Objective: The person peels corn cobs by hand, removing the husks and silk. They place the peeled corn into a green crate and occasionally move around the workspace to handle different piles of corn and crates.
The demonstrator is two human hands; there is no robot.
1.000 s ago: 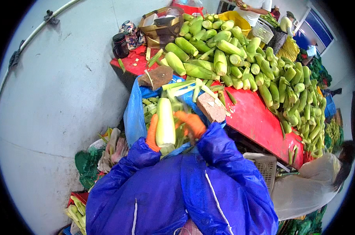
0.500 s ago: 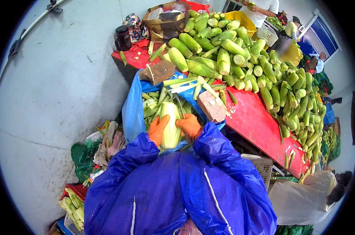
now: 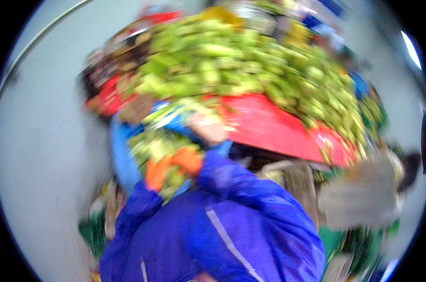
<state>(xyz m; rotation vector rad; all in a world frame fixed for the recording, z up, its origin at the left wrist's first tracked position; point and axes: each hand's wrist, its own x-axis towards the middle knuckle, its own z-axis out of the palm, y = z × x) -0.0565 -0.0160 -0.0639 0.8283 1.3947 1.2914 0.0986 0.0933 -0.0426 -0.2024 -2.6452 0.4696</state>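
Note:
Motion smears the whole picture. My left hand [image 3: 157,173], in an orange glove, is beside a pale green shape [image 3: 162,149], seemingly an ear of corn in its husk. Close to its right, my right hand [image 3: 188,160], also gloved in orange, reaches over the husk pieces. The fingers of both hands are too blurred to read, and no knife can be made out. Around them hangs an open blue plastic bag [image 3: 122,157] with green husks inside. A brown block [image 3: 136,109] and a pinkish brick [image 3: 207,129] rest at its far edge.
A large heap of green corn ears [image 3: 213,61] covers the far part of the red table [image 3: 264,120]. A whitish plastic bag [image 3: 358,197] is at the right, near a grey crate [image 3: 293,181]. Green netting [image 3: 93,235] lies low at the left.
The view has swung, so the table, bag and hands appear farther left and the picture is blurred. Earlier, both hands were on a husked corn ear, with a thin blade by the right hand.

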